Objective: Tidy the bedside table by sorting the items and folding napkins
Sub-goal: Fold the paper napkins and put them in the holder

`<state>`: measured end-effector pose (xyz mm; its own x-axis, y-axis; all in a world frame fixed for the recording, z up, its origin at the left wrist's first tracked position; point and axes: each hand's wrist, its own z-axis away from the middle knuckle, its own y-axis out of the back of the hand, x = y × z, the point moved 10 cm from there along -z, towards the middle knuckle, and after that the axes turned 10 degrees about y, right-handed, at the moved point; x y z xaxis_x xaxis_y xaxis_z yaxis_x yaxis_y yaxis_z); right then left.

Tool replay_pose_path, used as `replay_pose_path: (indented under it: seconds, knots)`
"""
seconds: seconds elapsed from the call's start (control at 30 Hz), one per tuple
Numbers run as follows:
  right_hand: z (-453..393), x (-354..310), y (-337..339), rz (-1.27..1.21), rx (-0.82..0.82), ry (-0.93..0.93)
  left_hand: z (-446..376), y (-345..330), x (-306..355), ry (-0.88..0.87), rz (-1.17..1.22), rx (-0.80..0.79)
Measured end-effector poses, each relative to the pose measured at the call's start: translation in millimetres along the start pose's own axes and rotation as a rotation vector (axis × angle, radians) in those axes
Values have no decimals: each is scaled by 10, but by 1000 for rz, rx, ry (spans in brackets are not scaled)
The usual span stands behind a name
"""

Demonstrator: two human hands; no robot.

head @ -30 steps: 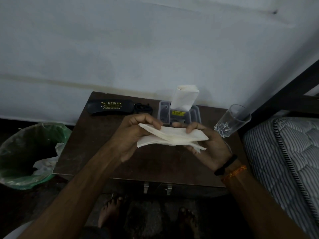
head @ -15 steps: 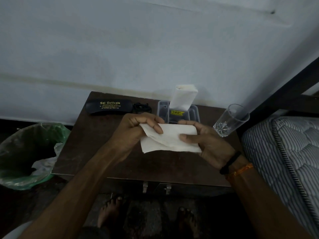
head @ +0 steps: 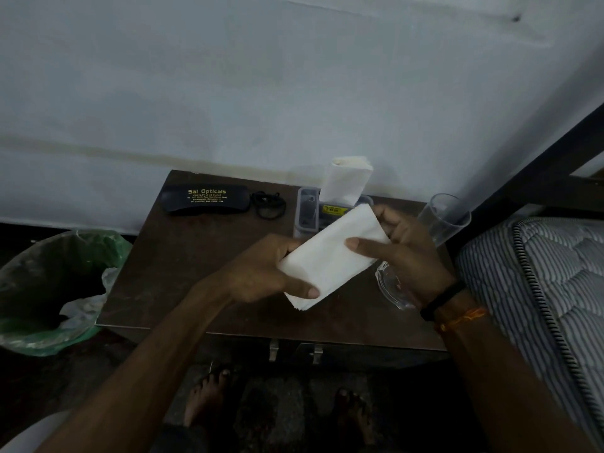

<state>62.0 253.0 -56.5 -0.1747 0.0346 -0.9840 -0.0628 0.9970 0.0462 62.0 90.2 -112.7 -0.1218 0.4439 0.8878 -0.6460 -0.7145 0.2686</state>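
A folded white napkin (head: 330,256) is held flat above the dark wooden bedside table (head: 183,273), tilted from lower left to upper right. My left hand (head: 264,273) grips its lower left end, thumb on top. My right hand (head: 402,253) holds the upper right end, thumb pressed across the top and fingers behind. Another folded napkin (head: 346,181) stands upright in a clear plastic box (head: 307,212) at the back of the table.
A black spectacle case (head: 206,199) and dark glasses (head: 268,206) lie at the back left. A drinking glass (head: 444,217) stands at the right edge, a glass dish (head: 392,286) under my right wrist. A green-lined bin (head: 49,289) stands left, a mattress (head: 539,289) right.
The napkin went from a loose half-fold to a flat, narrower rectangle. Both hands turned it so it now slants up to the right, and my right hand shifted toward the glass.
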Motion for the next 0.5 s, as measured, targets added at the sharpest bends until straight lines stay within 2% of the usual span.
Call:
replay_pose_path:
  seconds: [0.1, 0.17, 0.23, 0.27, 0.3, 0.4, 0.47, 0.5]
  knots:
    - [-31, -48, 218, 2, 193, 48, -8, 39, -23, -10, 39, 49]
    - [-3, -63, 439, -58, 386, 56, -7, 64, -37, -7, 86, 88]
    - [99, -13, 638, -78, 578, -3, -1, 100, -42, -7, 185, 139]
    - [146, 44, 647, -69, 598, -64, 1, 121, -39, -12, 234, 162]
    - [175, 119, 571, -69, 548, -136, 0, 138, -31, -20, 274, 179]
    - [248, 306, 40, -109, 215, -277, -10, 145, 19, -50, 325, 203]
    - [272, 293, -203, -67, 88, -222, -11, 109, 62, -74, 314, 207]
    - [258, 262, -230, -6, 81, -171, -8, 90, 80, -84, 281, 210]
